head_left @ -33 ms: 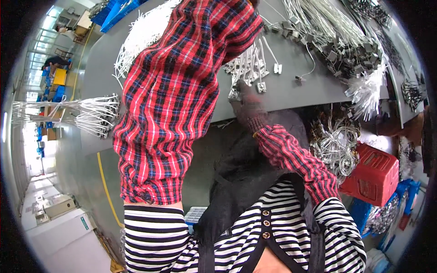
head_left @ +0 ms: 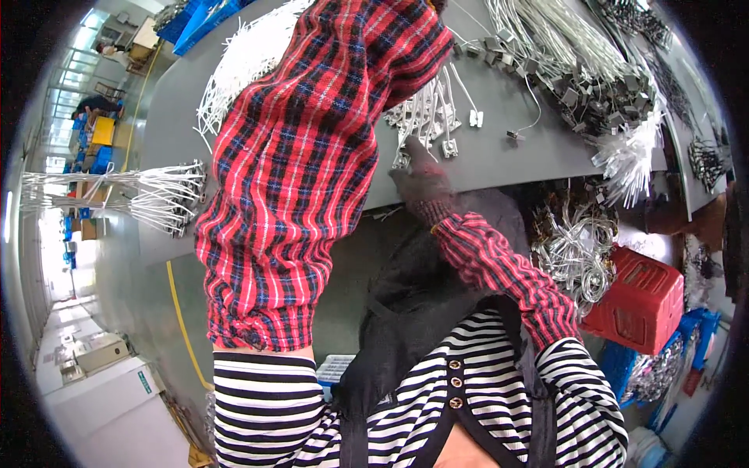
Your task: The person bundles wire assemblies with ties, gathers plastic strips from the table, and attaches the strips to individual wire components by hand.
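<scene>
The white cables (head_left: 431, 100) look light and limp, best held by their connectors (head_left: 449, 148); right hand's (head_left: 425, 181) fingers (head_left: 413, 146) extended, hold unclear; left hand unseen.

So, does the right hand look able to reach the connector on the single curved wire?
Probably yes: nothing seems to stand between the right hand and that connector on the tabletop.

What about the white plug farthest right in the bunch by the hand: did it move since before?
No. The white plug lies in the same place, no nearer to the grey table's front edge.
</scene>
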`<state>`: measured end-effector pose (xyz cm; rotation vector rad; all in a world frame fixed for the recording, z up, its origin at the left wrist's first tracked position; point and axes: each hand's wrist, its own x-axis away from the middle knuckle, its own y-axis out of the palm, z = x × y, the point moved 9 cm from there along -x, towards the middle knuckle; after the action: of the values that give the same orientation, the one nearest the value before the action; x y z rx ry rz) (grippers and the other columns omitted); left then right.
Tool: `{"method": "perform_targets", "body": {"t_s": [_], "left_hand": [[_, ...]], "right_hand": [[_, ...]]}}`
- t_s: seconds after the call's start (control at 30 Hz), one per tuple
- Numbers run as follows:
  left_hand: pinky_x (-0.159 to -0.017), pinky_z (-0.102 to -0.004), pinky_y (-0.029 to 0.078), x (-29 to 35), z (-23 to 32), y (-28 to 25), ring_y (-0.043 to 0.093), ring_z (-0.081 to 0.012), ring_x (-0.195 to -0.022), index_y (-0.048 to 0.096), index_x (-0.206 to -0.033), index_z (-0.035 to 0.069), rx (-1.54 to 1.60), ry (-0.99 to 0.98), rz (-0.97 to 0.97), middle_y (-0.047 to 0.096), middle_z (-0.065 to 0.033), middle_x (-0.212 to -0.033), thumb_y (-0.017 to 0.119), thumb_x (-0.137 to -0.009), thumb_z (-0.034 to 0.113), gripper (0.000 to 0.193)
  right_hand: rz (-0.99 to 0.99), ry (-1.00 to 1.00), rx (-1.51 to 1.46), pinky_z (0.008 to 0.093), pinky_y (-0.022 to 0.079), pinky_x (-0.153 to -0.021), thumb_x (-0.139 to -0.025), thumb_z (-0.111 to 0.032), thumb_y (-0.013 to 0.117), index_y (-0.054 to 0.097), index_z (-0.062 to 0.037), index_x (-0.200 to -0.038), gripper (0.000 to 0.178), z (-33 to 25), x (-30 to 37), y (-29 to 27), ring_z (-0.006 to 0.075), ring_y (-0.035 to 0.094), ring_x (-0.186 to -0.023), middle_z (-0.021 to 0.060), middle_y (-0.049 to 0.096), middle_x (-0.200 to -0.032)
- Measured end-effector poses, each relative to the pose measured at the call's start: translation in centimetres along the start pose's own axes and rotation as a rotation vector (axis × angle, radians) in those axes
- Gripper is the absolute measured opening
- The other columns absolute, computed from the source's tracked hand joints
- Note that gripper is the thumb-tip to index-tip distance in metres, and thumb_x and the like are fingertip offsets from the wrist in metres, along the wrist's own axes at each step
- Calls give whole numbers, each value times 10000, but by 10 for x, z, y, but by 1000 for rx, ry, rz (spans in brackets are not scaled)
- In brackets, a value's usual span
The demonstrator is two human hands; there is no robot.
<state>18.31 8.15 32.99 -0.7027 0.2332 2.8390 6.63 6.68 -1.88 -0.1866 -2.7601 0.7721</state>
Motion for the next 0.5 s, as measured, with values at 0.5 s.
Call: {"method": "perform_targets", "body": {"t_s": [0.5], "left_hand": [[-529,-325,490,-22,61,-37,592,-168,-589,656,-1015,60,-1537,442,266,622,-77,-715,547,-936,92,138]], "right_hand": [[213,-54,-390,412,524,-855,-870,-243,708,590,-67,-1225,414,36,52,-98,331,673,-989,164,694,-1013]]}}
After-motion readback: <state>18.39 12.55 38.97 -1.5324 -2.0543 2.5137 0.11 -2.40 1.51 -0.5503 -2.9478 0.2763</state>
